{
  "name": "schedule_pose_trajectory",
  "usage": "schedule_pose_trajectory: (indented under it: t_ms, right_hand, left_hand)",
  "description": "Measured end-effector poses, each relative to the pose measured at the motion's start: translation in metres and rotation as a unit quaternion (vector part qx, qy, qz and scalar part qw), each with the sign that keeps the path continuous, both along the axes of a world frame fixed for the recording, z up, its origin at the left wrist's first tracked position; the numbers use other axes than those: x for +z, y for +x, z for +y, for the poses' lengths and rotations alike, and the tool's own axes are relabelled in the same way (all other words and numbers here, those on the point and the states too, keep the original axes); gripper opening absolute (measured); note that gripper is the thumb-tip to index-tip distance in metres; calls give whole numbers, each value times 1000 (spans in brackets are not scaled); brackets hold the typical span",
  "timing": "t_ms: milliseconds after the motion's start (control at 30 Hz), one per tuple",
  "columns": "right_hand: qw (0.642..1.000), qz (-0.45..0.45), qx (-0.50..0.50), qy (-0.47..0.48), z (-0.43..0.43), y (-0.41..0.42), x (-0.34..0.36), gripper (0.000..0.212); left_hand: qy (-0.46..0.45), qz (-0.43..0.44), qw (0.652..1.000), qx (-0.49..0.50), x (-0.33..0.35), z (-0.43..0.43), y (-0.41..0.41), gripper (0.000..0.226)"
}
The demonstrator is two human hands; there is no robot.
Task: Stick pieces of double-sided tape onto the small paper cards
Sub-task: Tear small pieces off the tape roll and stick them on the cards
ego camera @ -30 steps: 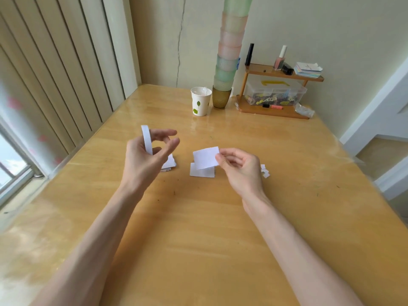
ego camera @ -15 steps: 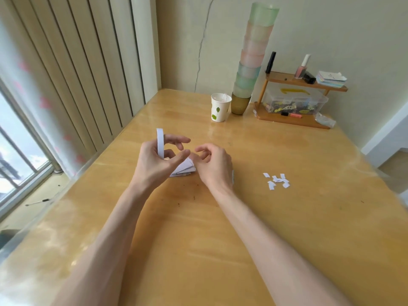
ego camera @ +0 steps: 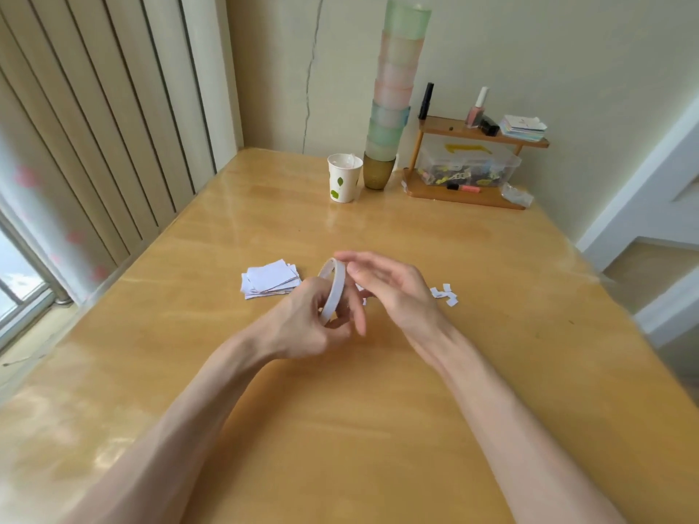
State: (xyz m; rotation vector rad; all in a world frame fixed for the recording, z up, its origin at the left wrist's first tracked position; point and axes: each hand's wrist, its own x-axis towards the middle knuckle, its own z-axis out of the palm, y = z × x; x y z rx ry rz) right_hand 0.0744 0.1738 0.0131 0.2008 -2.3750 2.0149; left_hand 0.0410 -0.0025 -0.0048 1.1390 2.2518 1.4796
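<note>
One roll of double-sided tape (ego camera: 333, 289) is in view, a thin white ring held on edge above the wooden table (ego camera: 378, 429). The left hand (ego camera: 314, 323) grips it, fingers curled closed around the ring's lower part. The right hand (ego camera: 393, 289) is just beside the roll's upper edge, fingers loosely extended and partly spread; it is motion-blurred, and whether the fingertips touch the tape cannot be told. It holds nothing visible.

One stack of small paper cards (ego camera: 270, 283) lies flat on the table, to the left of the left hand and apart from it; the card count in the stack cannot be resolved. Small white paper scraps (ego camera: 444, 295) lie scattered to the right of the right hand, roughly five visible, others partly hidden behind the hand.

No readable writing is visible. One white paper cup (ego camera: 343, 177) with green leaf marks stands at the far end of the table. Touching its right side is one tall stack of translucent tumblers (ego camera: 393, 96), about eight, on a dark amber base cup. To the right stands one small wooden shelf (ego camera: 472, 164) with a clear plastic box (ego camera: 467, 168) of mixed items inside, a nail polish bottle (ego camera: 476, 109) and a pile of notepaper (ego camera: 522, 127) on top. Vertical blinds (ego camera: 94, 119) cover the left wall.
</note>
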Motion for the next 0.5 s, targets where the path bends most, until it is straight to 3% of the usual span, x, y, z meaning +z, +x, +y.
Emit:
schedule_pose_trajectory:
  t_ms: [234,500]
  right_hand:
    - [997,-40,0,-63,17,7,-10,30]
    - [981,-24,-90,-169,30,6,-18,29]
  left_hand:
    - [-7,-14,998,-61,2,8,9,31]
    - [37,-56,998,6,1,12,8,26]
